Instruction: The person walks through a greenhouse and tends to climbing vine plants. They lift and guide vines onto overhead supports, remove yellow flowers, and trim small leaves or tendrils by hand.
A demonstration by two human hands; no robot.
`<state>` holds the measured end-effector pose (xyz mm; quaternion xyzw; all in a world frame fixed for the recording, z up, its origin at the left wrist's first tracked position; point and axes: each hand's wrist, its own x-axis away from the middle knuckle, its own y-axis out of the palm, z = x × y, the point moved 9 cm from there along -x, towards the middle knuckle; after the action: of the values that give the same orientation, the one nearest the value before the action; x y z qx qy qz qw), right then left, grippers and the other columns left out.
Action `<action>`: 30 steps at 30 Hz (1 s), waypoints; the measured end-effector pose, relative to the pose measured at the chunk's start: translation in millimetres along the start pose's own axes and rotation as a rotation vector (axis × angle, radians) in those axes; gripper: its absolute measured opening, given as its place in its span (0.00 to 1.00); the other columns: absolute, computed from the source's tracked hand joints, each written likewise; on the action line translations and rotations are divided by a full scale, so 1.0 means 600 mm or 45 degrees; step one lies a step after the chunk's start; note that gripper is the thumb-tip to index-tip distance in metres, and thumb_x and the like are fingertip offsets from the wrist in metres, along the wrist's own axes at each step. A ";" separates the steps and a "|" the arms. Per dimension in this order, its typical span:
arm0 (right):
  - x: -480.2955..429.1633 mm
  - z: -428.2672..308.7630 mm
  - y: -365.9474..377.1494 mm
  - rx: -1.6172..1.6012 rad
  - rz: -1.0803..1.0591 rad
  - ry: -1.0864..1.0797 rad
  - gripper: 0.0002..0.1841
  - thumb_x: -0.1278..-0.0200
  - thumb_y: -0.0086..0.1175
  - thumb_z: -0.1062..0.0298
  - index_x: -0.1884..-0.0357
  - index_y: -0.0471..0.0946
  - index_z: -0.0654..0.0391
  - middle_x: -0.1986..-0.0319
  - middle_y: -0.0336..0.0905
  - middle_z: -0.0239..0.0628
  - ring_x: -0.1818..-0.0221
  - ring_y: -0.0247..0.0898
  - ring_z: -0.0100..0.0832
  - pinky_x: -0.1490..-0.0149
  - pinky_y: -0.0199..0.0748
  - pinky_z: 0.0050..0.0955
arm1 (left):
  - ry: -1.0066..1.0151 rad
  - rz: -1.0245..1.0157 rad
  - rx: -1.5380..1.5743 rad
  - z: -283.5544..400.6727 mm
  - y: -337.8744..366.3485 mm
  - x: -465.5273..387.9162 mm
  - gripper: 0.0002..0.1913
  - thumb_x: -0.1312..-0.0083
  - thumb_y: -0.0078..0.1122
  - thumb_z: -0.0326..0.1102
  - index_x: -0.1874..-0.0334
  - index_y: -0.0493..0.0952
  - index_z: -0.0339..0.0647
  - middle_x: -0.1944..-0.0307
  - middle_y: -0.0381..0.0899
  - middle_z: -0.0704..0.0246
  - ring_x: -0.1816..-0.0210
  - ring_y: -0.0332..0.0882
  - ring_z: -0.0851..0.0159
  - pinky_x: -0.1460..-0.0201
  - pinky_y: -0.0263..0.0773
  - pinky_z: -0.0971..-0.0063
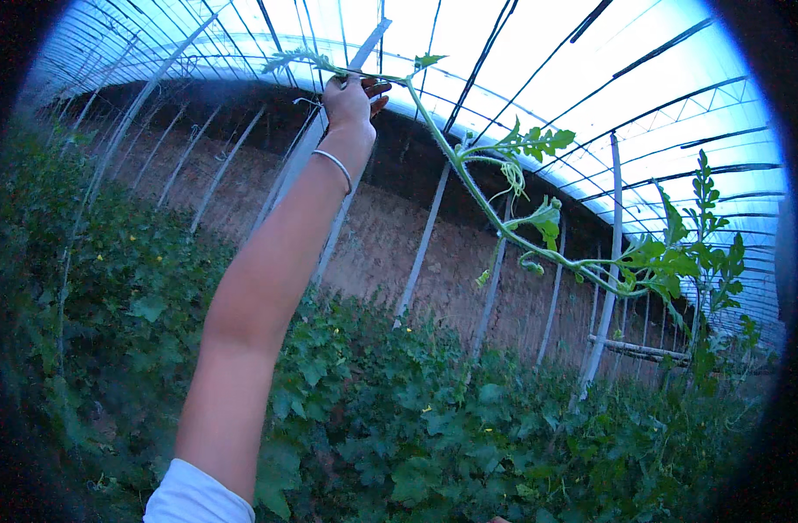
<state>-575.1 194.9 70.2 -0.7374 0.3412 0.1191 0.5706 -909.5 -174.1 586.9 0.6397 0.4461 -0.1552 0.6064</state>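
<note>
My left hand (pixel 350 101), with a thin band on its wrist, is raised high at the upper middle, and it grips a hairy green vine (pixel 467 176) near its tip. Some of its fingers are spread behind the stem. From the hand the vine slopes down to the right, bearing lobed leaves (pixel 536 142), curled tendrils (pixel 514 178) and small buds. Its fuzzy growing tip (pixel 298 59) points left past the hand. Behind the hand rises a pale post (pixel 371 44). A sliver of skin, perhaps my right hand (pixel 498 520), shows at the bottom edge; its grip is hidden.
Dense leafy plants (pixel 386 418) with small yellow flowers fill the lower view. Slanting pale posts (pixel 427 245) stand before an earthen wall (pixel 373 229). Overhead is a translucent greenhouse roof (pixel 549 39) on dark ribs. Horizontal poles (pixel 641 348) lie at the right.
</note>
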 end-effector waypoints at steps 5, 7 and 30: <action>-0.010 0.007 0.016 -0.081 -0.022 -0.038 0.12 0.34 0.54 0.66 0.55 0.75 0.65 0.69 0.78 0.52 0.73 0.74 0.38 0.66 0.71 0.35 | 0.063 -0.101 -0.094 0.009 0.018 -0.008 0.09 0.26 0.45 0.36 0.50 0.70 0.41 0.63 0.80 0.65 0.68 0.84 0.63 0.74 0.76 0.78; -0.011 -0.005 0.016 -0.052 0.034 -0.105 0.12 0.35 0.54 0.67 0.55 0.75 0.65 0.70 0.78 0.53 0.72 0.74 0.39 0.66 0.71 0.35 | 0.047 -0.139 -0.091 0.006 0.019 -0.009 0.08 0.26 0.45 0.36 0.51 0.71 0.43 0.63 0.81 0.66 0.67 0.84 0.63 0.74 0.75 0.79; -0.009 -0.083 0.036 -0.090 -0.144 -0.001 0.14 0.38 0.54 0.69 0.53 0.75 0.65 0.61 0.79 0.54 0.59 0.76 0.52 0.58 0.73 0.37 | -0.345 -0.784 0.577 -0.029 0.034 -0.023 0.13 0.25 0.40 0.34 0.45 0.75 0.47 0.56 0.82 0.68 0.52 0.80 0.66 0.51 0.77 0.69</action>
<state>-603.4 148.3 72.9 -0.7752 0.2944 0.0987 0.5501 -907.8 -160.9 613.9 0.5674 0.4875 -0.5068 0.4285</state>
